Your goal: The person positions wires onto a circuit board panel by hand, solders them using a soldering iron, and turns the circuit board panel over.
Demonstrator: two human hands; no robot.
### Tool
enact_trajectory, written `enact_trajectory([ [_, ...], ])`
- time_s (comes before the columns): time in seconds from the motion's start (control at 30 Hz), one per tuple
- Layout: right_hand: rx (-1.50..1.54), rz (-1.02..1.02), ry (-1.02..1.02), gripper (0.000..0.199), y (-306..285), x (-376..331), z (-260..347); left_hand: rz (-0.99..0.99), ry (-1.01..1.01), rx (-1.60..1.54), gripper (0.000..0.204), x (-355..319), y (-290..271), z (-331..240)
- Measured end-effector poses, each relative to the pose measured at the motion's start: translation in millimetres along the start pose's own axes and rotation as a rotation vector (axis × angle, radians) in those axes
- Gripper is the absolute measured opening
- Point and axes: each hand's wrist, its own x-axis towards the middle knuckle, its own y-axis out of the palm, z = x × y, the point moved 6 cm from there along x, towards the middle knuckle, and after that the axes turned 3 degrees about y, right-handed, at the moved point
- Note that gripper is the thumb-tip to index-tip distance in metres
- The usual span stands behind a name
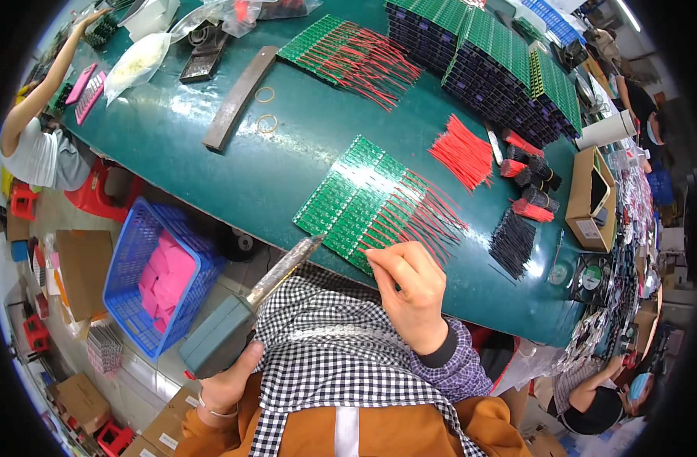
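My left hand is closed round a soldering gun with a grey-green body and a long metal barrel. Its tip points at the near left edge of a green circuit board panel lying flat on the table. At the panel's near edge my right hand pinches a thin red wire between thumb and forefinger. Several red wires run from the panel's right part and trail off to the right. Where the pinched wire meets the board is too small to make out.
Loose red wires and black wires lie right of the panel. Stacked boards stand behind, near a wired panel. A metal bar lies far left. A blue basket stands below the table; co-workers sit around.
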Motion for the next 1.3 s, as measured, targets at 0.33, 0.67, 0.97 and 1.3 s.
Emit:
enact_trajectory([
  [0.33, -0.044, 0.001, -0.004, 0.021, 9, -4, -8, 0.183, 0.238, 0.33, 0.026, 23, 28, -18],
  [0.67, -0.046, 0.019, 0.013, 0.025, 9, -3, -10, 0.216, 0.178, 0.367, 0.024, 26, 32, -14],
  [0.97, -0.037, 0.034, 0.019, 0.025, 11, -1, -11, 0.231, 0.261, 0.379, 0.025, 33, 35, -17],
  [1.3, -0.052, 0.04, 0.019, 0.026, 12, -2, -12, 0.31, 0.342, 0.449, 0.025, 39, 47, -30],
])
